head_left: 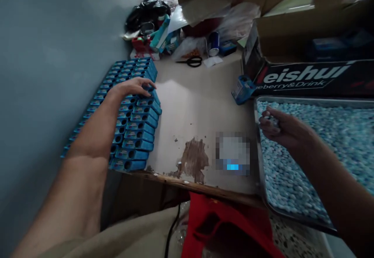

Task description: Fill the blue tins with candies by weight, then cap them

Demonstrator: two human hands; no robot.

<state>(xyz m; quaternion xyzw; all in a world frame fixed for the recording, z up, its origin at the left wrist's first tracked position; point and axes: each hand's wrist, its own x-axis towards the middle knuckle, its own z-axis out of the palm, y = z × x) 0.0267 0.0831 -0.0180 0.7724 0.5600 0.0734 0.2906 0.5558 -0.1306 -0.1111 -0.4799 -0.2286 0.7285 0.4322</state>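
My left hand (139,86) reaches over rows of small blue boxes (138,144), each with a dark round hole in its top. Its thumb and fingers are closed round one blue box (154,94) at the right edge of the rows. On the other side, my right hand (276,127) is above the left part of a metal tray (261,160) filled with pale blue and white pellets (295,184). Its fingers are curled round a few whitish pellets (274,121). A single blue box (243,89) stands tilted beyond the tray's corner.
Black scissors (193,61), a dark blue can (213,43) and plastic bags (191,48) lie at the back of the table (187,106). A printed cardboard carton (306,76) stands behind the tray. A blurred-out patch (233,152) covers something near the front edge. A wall rises on the left.
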